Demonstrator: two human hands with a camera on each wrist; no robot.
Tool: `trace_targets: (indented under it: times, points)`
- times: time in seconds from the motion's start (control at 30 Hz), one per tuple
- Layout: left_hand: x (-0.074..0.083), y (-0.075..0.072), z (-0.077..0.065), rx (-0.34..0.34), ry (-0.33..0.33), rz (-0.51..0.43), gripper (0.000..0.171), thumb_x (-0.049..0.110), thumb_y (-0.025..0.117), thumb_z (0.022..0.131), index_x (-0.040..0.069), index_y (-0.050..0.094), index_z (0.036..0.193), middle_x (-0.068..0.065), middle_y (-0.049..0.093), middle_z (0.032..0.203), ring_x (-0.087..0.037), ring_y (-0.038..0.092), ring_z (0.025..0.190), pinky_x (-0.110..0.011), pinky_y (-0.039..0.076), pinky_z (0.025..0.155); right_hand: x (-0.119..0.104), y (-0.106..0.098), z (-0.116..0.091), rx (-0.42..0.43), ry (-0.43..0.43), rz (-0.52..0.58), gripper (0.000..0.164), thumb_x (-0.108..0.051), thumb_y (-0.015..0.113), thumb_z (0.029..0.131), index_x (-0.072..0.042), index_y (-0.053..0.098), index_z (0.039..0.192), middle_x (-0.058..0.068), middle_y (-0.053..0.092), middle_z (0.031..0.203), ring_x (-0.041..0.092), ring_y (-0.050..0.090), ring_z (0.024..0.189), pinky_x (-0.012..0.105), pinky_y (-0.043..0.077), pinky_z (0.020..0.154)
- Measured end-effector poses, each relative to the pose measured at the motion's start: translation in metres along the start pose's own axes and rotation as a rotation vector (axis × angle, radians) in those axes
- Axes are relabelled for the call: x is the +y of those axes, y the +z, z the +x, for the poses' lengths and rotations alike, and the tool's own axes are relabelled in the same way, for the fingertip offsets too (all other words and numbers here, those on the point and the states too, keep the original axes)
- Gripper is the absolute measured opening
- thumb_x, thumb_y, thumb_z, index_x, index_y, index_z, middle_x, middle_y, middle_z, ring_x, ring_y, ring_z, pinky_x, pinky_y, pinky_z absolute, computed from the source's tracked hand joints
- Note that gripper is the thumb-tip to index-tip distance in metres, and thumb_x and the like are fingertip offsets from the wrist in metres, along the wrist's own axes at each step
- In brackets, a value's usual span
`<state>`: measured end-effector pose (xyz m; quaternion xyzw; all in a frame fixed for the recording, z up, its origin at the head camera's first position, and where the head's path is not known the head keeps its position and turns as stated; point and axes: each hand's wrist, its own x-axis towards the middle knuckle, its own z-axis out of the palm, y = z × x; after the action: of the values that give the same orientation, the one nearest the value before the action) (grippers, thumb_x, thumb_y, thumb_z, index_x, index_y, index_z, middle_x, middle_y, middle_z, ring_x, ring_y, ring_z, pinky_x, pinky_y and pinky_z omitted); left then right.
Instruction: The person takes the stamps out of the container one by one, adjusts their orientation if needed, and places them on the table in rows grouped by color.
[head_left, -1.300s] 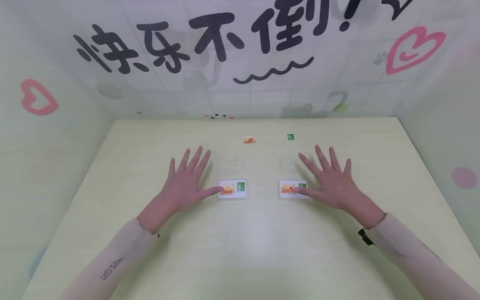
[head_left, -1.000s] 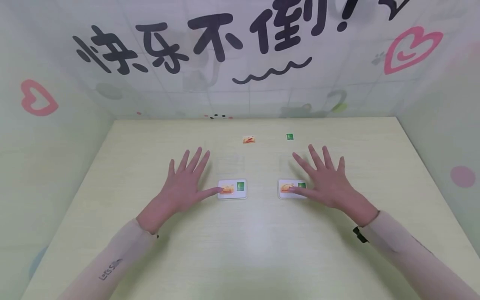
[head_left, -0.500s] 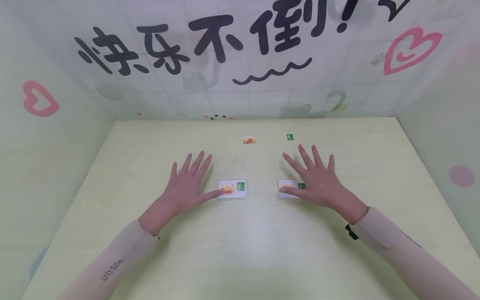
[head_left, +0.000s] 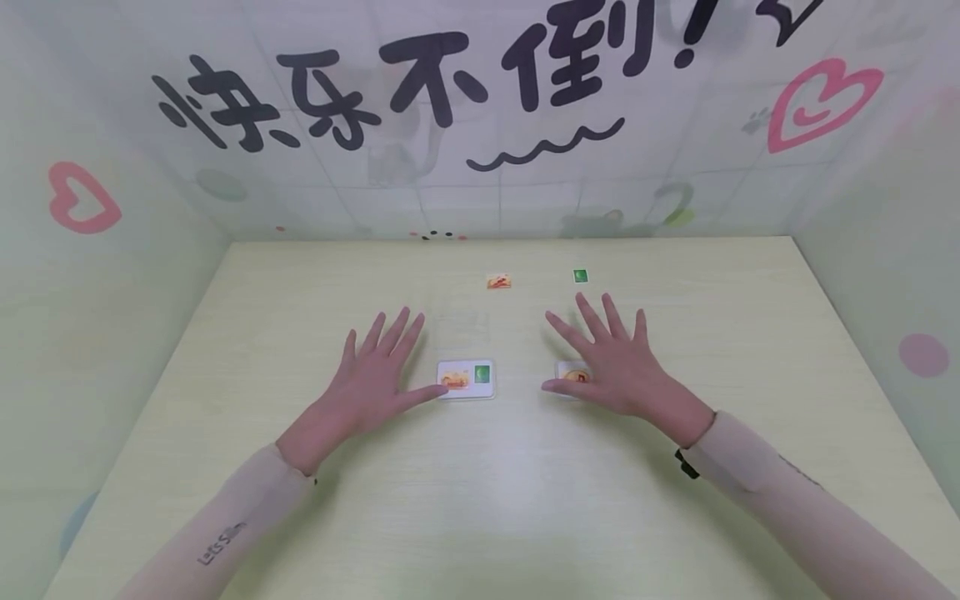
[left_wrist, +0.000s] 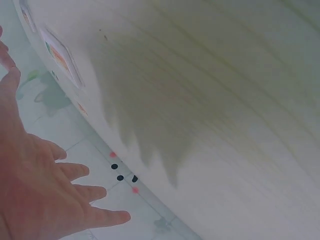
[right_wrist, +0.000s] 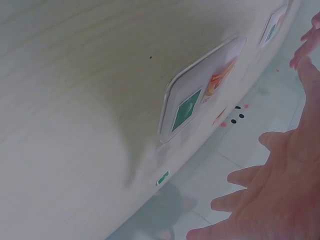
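My left hand (head_left: 375, 379) is spread flat above the table, its thumb tip overlapping the near left corner of a white card in a clear case (head_left: 484, 390). An orange stamp (head_left: 454, 381) and a green stamp (head_left: 482, 373) lie on that card. With fingers spread too, my right hand (head_left: 618, 371) covers much of a second cased card (head_left: 562, 368) in the head view. The right wrist view shows this card (right_wrist: 192, 80) whole, with a green stamp (right_wrist: 186, 109) and an orange one. Neither hand holds anything, and both cast shadows on the tabletop apart from them.
Farther back lie a loose orange stamp (head_left: 498, 282) and a loose green stamp (head_left: 581, 276). A faint transparent piece (head_left: 462, 329) lies behind the left card. A printed wall (head_left: 498, 200) rises at the table's back edge, with side walls left and right.
My right hand has shifted leftward across the right card, covering its green stamp in the head view. The left hand has barely moved. The cards and loose stamps stay where they were.
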<state>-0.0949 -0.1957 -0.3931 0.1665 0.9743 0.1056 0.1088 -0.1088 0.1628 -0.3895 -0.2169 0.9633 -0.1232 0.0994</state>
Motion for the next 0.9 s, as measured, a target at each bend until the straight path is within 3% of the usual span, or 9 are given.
trace_targets:
  times: [0.57, 0.9]
  points:
    - [0.001, 0.008, -0.005, 0.014, 0.047, -0.036, 0.097, 0.064, 0.06, 0.099, 0.012, 0.019, 0.17, -0.016, 0.015, 0.176, -0.052, 0.013, 0.159, -0.076, 0.017, 0.119, -0.014, 0.011, 0.009, -0.031, -0.049, 0.05, 0.09, -0.068, 0.062, 0.097, -0.03, 0.025, 0.169, 0.018, 0.016, 0.175, 0.05, 0.003, 0.16, 0.077, 0.007, 0.12]
    - [0.003, 0.011, -0.004, 0.011, 0.068, -0.099, 0.099, 0.064, 0.065, 0.096, 0.01, 0.024, 0.168, -0.019, 0.024, 0.173, -0.051, 0.024, 0.155, -0.074, 0.02, 0.119, -0.022, 0.016, 0.012, -0.014, -0.106, 0.046, 0.085, -0.064, 0.063, 0.097, -0.025, 0.035, 0.167, 0.022, 0.026, 0.172, 0.051, 0.016, 0.158, 0.074, 0.018, 0.121]
